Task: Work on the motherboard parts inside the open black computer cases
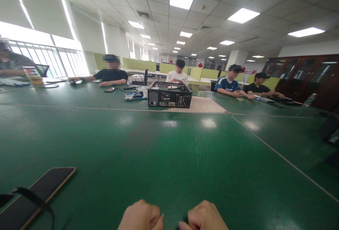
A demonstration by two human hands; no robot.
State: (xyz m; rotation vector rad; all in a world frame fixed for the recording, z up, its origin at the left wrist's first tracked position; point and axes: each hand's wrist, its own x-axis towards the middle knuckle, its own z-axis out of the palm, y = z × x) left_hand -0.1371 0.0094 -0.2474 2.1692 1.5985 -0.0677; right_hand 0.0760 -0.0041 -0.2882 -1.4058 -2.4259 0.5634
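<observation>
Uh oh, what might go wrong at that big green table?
If the left hand swings out sideways, it might catch the black strap or cord that crosses the phone and drag the phone along, though I can't tell whether they touch. The cup at the far left stands near a person's arm, so a nudge might tip it. The computer case looks open on top, so something small might drop inside.

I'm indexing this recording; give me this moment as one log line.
left hand: curled, grip unclear | right hand: curled, grip unclear | phone: on green table, left of hands | computer case: ahead of hands
</observation>
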